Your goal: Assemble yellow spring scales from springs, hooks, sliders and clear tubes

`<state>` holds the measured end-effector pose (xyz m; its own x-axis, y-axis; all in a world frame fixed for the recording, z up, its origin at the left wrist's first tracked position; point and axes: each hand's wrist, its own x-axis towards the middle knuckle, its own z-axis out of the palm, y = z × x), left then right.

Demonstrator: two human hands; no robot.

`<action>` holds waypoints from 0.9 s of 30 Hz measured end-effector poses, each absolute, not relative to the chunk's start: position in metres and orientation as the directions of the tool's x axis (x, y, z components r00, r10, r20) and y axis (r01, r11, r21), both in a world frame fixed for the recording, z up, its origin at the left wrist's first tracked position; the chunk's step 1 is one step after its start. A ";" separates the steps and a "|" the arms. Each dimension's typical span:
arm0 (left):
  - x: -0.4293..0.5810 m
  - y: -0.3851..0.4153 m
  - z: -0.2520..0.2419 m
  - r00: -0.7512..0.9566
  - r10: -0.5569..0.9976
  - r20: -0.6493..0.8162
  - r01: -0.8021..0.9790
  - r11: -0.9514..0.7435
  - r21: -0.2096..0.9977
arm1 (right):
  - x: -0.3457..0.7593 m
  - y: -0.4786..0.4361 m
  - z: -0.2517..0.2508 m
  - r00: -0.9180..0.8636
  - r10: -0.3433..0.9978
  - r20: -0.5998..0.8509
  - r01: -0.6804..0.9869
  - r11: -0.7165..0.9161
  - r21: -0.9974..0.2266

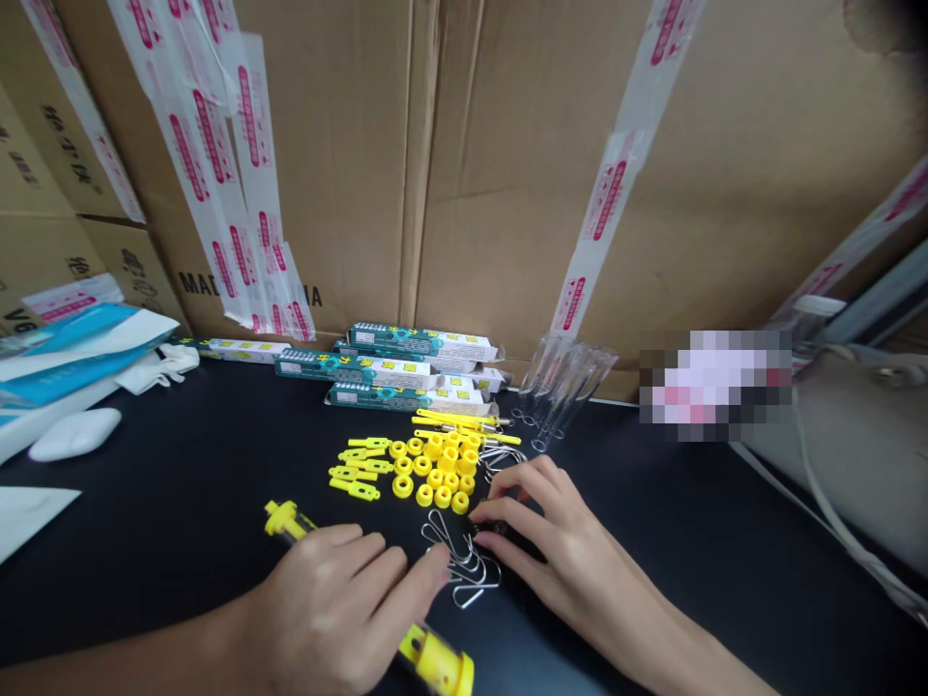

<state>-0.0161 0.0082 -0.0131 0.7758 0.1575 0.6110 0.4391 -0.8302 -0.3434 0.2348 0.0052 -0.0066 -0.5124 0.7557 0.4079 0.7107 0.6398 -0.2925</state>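
Observation:
My left hand (340, 599) is closed over a clear tube with yellow ends (446, 667), which lies slantwise below it. Its index fingertip reaches the loose bent wire hooks (471, 575). My right hand (540, 522) pinches beside those hooks, thumb and fingers around small dark pieces (489, 528) whose kind I cannot make out. Just beyond, yellow ring caps (422, 466) stand in a group, with flat yellow pull tabs (361, 469) to their left. Yellow rods with springs (464, 425) lie behind them, and more wire hooks (500, 459) sit past my right fingers.
Green and white narrow boxes (362, 369) are stacked at the back, next to several clear empty tubes (562, 391). Cardboard boxes (500, 174) form a wall behind. At left lie a white earbud-like case (76, 435) and blue-white packets (79, 353). A cable (819, 483) runs at right.

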 end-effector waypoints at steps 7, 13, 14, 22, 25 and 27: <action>-0.013 0.009 -0.010 0.761 0.144 0.633 0.439 -0.833 -0.338 | 0.232 0.004 -0.008 -0.497 0.761 0.416 0.667 0.642 -0.378; -0.011 0.009 -0.009 0.737 0.141 0.661 0.449 -0.833 -0.323 | 0.236 0.004 -0.002 -0.403 0.789 0.463 0.642 0.605 -0.471; -0.011 0.009 -0.009 0.738 0.143 0.659 0.450 -0.832 -0.323 | 0.237 0.005 0.000 -0.367 0.812 0.454 0.648 0.573 -0.501; -0.012 0.009 -0.010 0.750 0.149 0.645 0.452 -0.827 -0.334 | 0.250 0.007 0.012 -0.312 0.877 0.365 0.693 0.473 -0.544; -0.012 0.009 -0.010 0.749 0.150 0.645 0.453 -0.827 -0.333 | 0.255 0.009 0.005 -0.322 0.891 0.320 0.724 0.449 -0.523; -0.012 0.009 -0.010 0.751 0.152 0.643 0.453 -0.827 -0.333 | 0.258 0.011 -0.001 -0.304 0.909 0.285 0.735 0.414 -0.537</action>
<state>-0.0120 0.0085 -0.0097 0.7507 0.1523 0.6429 0.4529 -0.8271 -0.3328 0.2585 0.0115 -0.0012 -0.3043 0.9089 0.2850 0.7347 0.4144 -0.5371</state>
